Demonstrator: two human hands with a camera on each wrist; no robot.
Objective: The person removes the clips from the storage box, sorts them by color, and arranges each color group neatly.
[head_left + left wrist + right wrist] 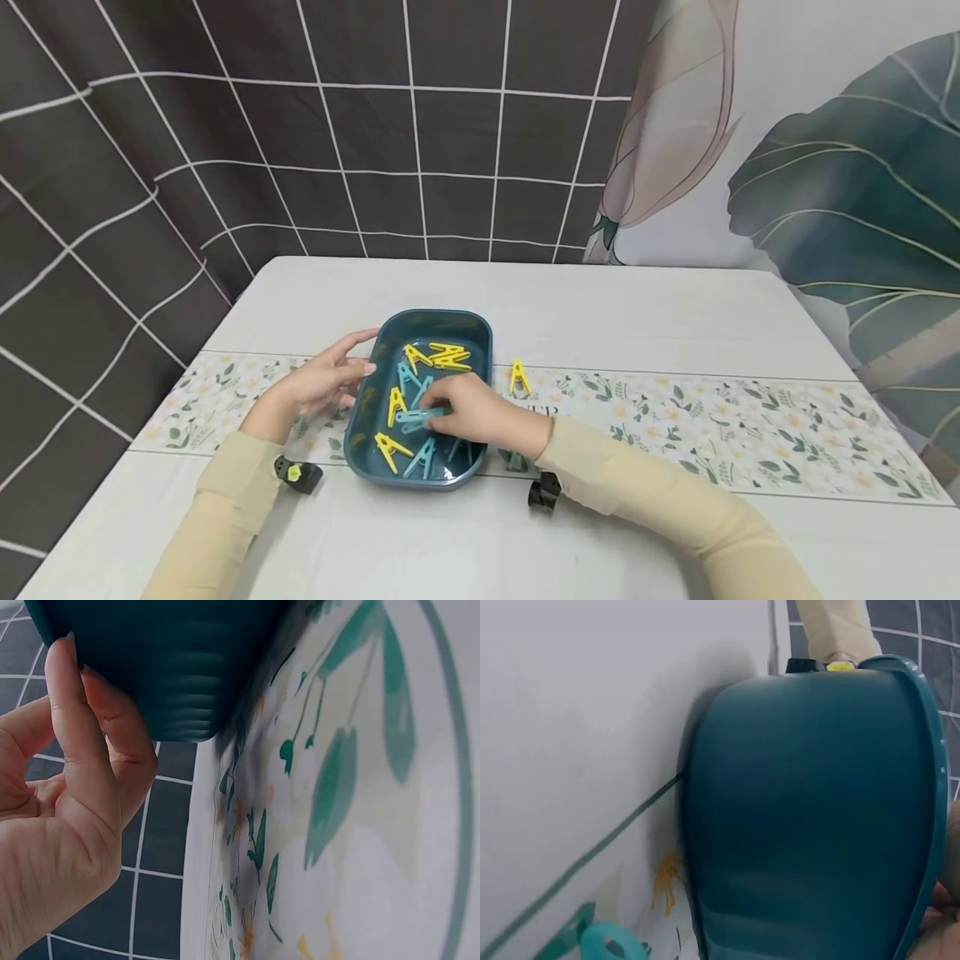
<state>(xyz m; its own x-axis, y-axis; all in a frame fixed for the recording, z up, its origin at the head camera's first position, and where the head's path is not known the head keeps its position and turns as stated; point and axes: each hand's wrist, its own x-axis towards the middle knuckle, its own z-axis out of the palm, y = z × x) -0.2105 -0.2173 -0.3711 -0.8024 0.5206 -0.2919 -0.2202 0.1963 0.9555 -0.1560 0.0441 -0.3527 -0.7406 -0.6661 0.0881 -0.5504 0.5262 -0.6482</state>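
A dark teal plastic bin [363, 450] sits on the table with several yellow clothespins [388, 450] and light-blue clothespins [421, 460] inside. My right hand [476, 408] reaches over its right side, and its fingertips pinch a light-blue clothespin [414, 415] among the others. On the left, my left hand [322, 383] rests its fingers against the bin's outer wall, thumb at the rim. The left wrist view shows those fingers [71, 727] loosely bent at the wall. The right wrist view has the bin's outer wall [810, 802] in front, hiding most of the right hand.
One yellow clothespin [520, 377] lies on the table right of the bin. A light-blue piece [613, 942] shows beside the bin in the right wrist view. The white table [637, 312] has a floral band, with a dark checked curtain [457, 133] behind.
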